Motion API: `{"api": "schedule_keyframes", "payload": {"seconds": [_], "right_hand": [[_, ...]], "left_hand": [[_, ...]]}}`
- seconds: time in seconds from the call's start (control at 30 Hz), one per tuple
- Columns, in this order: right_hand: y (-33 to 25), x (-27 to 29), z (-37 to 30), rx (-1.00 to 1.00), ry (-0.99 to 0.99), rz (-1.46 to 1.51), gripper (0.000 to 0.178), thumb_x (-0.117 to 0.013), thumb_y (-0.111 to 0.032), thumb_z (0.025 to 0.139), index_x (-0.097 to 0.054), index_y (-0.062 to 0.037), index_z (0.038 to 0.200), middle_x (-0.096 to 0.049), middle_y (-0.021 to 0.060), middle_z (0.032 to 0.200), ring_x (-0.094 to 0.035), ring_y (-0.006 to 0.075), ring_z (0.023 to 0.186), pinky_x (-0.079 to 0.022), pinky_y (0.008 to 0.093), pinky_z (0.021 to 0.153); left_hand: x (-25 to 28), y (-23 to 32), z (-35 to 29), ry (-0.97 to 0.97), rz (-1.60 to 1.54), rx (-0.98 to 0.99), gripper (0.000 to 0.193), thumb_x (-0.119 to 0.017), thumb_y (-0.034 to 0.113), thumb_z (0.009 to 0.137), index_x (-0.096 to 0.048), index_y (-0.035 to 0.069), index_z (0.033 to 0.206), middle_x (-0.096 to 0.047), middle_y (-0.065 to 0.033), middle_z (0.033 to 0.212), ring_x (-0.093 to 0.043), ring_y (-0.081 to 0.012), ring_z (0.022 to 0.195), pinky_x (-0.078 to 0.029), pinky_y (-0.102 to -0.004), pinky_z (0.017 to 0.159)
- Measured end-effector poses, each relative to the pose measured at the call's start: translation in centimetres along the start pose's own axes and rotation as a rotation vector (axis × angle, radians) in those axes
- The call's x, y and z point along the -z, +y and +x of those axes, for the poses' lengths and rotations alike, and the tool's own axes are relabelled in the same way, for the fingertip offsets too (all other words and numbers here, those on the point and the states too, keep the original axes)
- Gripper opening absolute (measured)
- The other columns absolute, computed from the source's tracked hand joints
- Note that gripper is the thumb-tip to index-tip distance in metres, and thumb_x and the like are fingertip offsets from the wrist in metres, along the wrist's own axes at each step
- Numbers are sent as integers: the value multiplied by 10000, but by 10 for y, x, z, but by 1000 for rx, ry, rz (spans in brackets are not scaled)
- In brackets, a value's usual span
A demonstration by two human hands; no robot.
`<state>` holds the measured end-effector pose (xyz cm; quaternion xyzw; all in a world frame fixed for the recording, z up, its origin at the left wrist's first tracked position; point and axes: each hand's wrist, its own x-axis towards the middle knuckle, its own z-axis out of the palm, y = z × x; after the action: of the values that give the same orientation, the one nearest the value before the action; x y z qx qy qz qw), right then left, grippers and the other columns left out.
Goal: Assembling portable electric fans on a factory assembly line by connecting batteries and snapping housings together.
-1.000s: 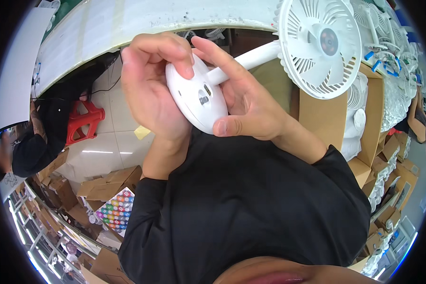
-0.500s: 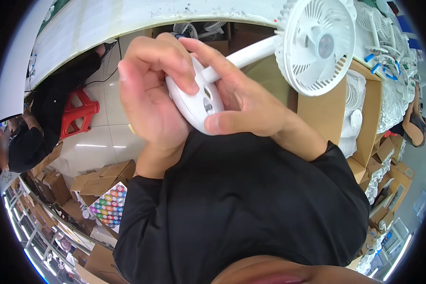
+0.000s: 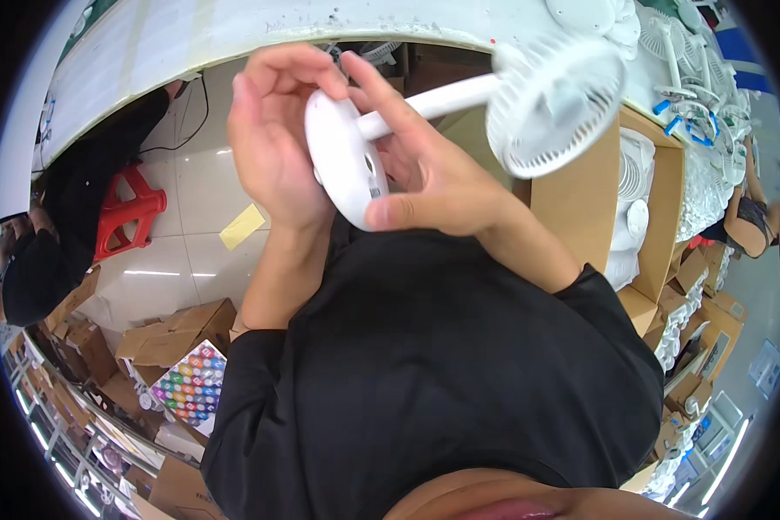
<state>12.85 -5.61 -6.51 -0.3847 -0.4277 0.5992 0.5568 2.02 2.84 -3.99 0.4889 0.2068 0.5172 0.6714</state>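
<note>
A white desk fan is held sideways in front of me, its round fan head (image 3: 555,108) blurred at the right and its oval base (image 3: 342,160) at the left. A white stem (image 3: 446,97) joins the two. My right hand (image 3: 442,178) grips the base, its thumb on the lower edge and its fingers around the stem side. Against the other side of the base rests my left hand (image 3: 282,139), with curved fingers touching near the upper end. Small dark openings show on the base near my right thumb; part of the base is hidden by the hands.
A long white worktable (image 3: 303,26) runs along the far side. At the right, an open cardboard box (image 3: 581,195) holds bagged white fan parts, with more fans (image 3: 693,95) beyond. A red stool (image 3: 130,212) and a seated person (image 3: 48,251) are at the left, near floor cartons (image 3: 178,334).
The fan has turned, so its base shows more edge-on and its head has swung left and blurred. My left fingers have lifted off the base's control side. The view has shifted slightly.
</note>
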Motion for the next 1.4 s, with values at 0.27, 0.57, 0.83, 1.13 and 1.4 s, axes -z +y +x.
{"api": "schedule_keyframes", "payload": {"seconds": [0.27, 0.57, 0.83, 1.13, 1.4], "right_hand": [[-10, -7, -5, 18, -106, 58, 1095, -748, -260, 781, -9, -86, 1570, -140, 226, 1578, -219, 370, 1419, -177, 450, 1143], [-16, -10, -6, 299, -195, -165, 1064, -715, -266, 806, 3, -62, 1565, -82, 229, 1598, -136, 377, 1460, -131, 461, 1160], [-1, -13, -7, 413, -262, -179, 1015, -669, -244, 832, 8, -39, 1559, -63, 237, 1602, -108, 369, 1476, -106, 467, 1171], [-1, -20, -2, 298, -176, 114, 1002, -647, -218, 827, 13, -50, 1562, -122, 223, 1599, -153, 365, 1467, -115, 488, 1169], [-19, -1, 3, 470, -277, -276, 1102, -651, -217, 760, 102, -300, 1561, -207, 286, 1532, -325, 413, 1366, -226, 544, 1120]], "left_hand": [[11, -4, -13, -170, 121, -144, 519, -237, 417, 1037, -570, 30, 946, -516, -39, 683, -455, -112, 620, -377, -257, 637], [-3, 18, -7, -220, -26, -145, 512, -254, 432, 1043, -564, 27, 997, -543, -45, 663, -449, -123, 592, -373, -248, 613], [8, 16, 3, -313, -17, -312, 528, -265, 434, 1049, -580, 10, 1042, -569, -26, 587, -446, -122, 543, -385, -245, 577], [17, 21, 0, -399, 296, -571, 541, -236, 416, 1056, -582, 0, 1052, -617, -38, 676, -465, -155, 579, -432, -266, 647], [24, 35, -13, -138, -466, 29, 460, -290, 309, 1051, -494, 15, 1339, -547, -8, 872, -433, -139, 811, -363, -319, 884]]}}
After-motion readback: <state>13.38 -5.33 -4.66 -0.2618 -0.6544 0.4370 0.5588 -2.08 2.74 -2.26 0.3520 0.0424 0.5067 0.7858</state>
